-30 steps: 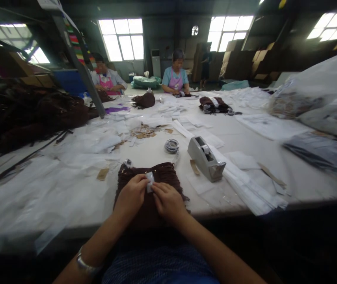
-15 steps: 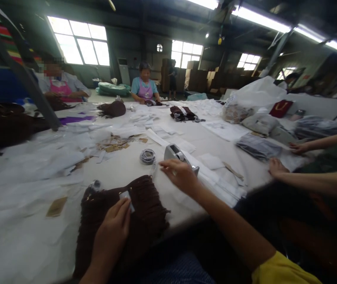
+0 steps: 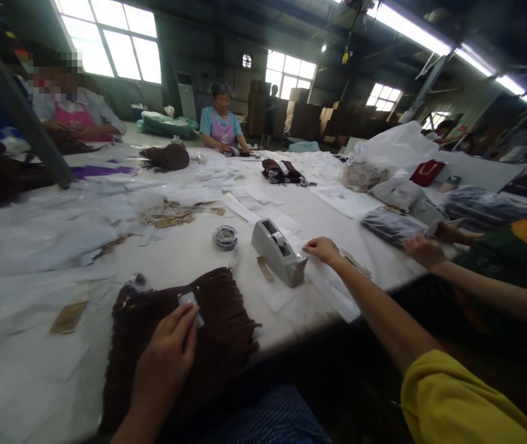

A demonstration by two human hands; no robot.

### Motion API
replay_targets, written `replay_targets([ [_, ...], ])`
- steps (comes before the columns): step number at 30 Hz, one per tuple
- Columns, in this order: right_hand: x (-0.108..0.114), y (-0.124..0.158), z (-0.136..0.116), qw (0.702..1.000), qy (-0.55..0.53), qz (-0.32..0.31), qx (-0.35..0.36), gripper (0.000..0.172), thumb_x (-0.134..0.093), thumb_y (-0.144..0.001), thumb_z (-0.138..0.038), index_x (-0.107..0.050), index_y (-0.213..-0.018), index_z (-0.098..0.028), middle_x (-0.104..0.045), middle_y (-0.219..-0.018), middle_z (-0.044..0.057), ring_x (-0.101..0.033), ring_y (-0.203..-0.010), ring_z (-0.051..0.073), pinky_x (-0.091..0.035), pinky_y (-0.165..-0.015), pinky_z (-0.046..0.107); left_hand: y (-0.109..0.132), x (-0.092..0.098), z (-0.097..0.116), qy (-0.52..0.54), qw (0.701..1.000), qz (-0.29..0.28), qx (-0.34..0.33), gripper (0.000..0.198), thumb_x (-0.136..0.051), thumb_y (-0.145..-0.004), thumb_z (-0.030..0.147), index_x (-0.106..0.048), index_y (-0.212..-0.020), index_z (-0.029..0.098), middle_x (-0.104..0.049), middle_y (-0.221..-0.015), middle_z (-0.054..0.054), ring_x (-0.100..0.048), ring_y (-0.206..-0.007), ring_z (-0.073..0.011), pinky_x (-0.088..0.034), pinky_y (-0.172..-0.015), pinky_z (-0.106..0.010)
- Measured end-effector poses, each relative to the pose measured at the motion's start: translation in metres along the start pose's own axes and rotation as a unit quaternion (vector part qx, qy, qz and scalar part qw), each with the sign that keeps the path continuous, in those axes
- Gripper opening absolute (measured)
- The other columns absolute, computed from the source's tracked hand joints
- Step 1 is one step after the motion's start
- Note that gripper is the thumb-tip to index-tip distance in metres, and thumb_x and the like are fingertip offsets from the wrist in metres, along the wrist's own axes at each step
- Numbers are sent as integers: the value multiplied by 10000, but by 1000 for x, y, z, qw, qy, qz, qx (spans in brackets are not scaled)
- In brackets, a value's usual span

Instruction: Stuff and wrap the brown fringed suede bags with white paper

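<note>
A dark brown fringed bag (image 3: 219, 314) lies flat on the table in front of me. My left hand (image 3: 168, 348) rests on it, fingers closed on a small pale tag (image 3: 189, 301) near the bag's upper edge. To the right stands a grey tape dispenser (image 3: 275, 250). My right hand (image 3: 325, 250) is just beyond its right end, fingertips pinched together over white strips of paper or plastic; what is between them, if anything, I cannot make out. A coil wrapped in clear film (image 3: 225, 237) lies left of the dispenser, its end running to the bag.
Clear plastic bags (image 3: 60, 246) cover the left of the table, with a brown paper piece (image 3: 69, 316) among them. A co-worker's hands (image 3: 424, 250) hold a wrapped dark item (image 3: 390, 226) at right. Another brown bundle (image 3: 281, 171) lies farther back. Two people sit across.
My right hand has moved right, from in front of the dispenser to beyond its right end. My left hand stays on the tag. The co-worker's hands have shifted on the wrapped item.
</note>
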State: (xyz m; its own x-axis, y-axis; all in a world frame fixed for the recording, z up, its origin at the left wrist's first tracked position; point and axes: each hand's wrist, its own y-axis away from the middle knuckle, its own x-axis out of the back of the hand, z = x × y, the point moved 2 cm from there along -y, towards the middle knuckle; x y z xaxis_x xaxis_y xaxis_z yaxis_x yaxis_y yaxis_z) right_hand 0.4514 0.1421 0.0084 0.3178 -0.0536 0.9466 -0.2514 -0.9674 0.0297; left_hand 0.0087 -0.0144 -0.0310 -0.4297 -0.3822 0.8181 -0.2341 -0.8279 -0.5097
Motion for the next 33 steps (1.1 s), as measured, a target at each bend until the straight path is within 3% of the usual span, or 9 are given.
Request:
replay_targets([
  [6, 25, -1, -9, 995, -87, 44, 11, 180, -660, -834, -331, -781, -845, -199, -764, -874, 73, -689, -913, 216, -481, -761, 253, 1, 1, 0, -7, 1000, 2, -1, 360, -425, -978, 313, -625, -1230, 153, -631, -1273, -118, -596, -1128, -281, -501, -988, -439],
  [12, 64, 12, -63, 944, -312, 103, 45, 516, -537, -917, -258, -442, -1419, -190, -696, -1146, 105, -697, -766, 119, -575, -679, 236, 0, 3, 3, -4, 1000, -1, 9, 352, -430, -977, 313, -635, -1221, 162, -637, -1282, -110, -609, -1130, -276, -520, -969, -420],
  [16, 65, 61, -133, 814, -569, -32, 111, 722, -631, -787, -139, -371, -1448, -264, -664, -1161, 62, -692, -745, 119, -601, -637, 246, 0, 4, 4, 8, 1000, 1, 29, 417, -438, -975, 300, -534, -1363, 183, -638, -1300, -102, -610, -1163, -264, -521, -974, -403],
  [20, 26, 123, -193, 764, -608, -171, 132, 699, -658, -787, -156, -414, -1432, -272, -638, -1058, 31, -716, -849, 162, -611, -688, 272, 0, 6, 6, 37, 998, 12, 45, 533, -458, -970, 306, -375, -1484, 193, -604, -1363, -104, -604, -1194, -243, -512, -995, -384],
  [23, -2, 144, -208, 826, -483, -227, 181, 559, -581, -863, -171, -481, -1406, -262, -672, -1017, 35, -714, -797, 164, -600, -688, 290, 1, 9, 7, 45, 998, 9, 48, 476, -478, -963, 303, -459, -1427, 198, -629, -1326, -94, -613, -1179, -239, -517, -993, -380],
  [25, -9, 142, -201, 913, -269, -210, 224, 409, -512, -902, -150, -612, -1291, -231, -712, -1002, 53, -710, -798, 169, -580, -738, 298, 1, 9, 8, 46, 998, 6, 43, 372, -483, -958, 293, -585, -1305, 203, -650, -1292, -86, -616, -1171, -244, -522, -990, -383],
  [27, -3, 135, -187, 961, -13, -144, 236, 334, -513, -912, -153, -681, -1195, -212, -733, -1031, 85, -707, -898, 217, -551, -818, 337, 1, 10, 8, 47, 998, 9, 38, 305, -491, -952, 281, -659, -1196, 204, -662, -1269, -85, -620, -1163, -250, -528, -988, -391],
  [30, 22, 127, -175, 960, 191, -62, 196, 383, -608, -902, -284, -628, -1270, -180, -725, -1067, 165, -682, -999, 335, -525, -821, 430, 0, 9, 10, 45, 998, 15, 28, 290, -503, -945, 252, -680, -1166, 191, -664, -1261, -95, -620, -1158, -255, -535, -987, -403],
  [33, 46, 120, -189, 956, 225, 27, 185, 480, -554, -934, -461, -567, -1328, -188, -726, -1036, 177, -689, -953, 342, -514, -774, 419, -4, 10, 11, 27, 1000, 0, 16, 285, -506, -943, 231, -686, -1160, 184, -665, -1261, -105, -623, -1148, -262, -549, -971, -414],
])
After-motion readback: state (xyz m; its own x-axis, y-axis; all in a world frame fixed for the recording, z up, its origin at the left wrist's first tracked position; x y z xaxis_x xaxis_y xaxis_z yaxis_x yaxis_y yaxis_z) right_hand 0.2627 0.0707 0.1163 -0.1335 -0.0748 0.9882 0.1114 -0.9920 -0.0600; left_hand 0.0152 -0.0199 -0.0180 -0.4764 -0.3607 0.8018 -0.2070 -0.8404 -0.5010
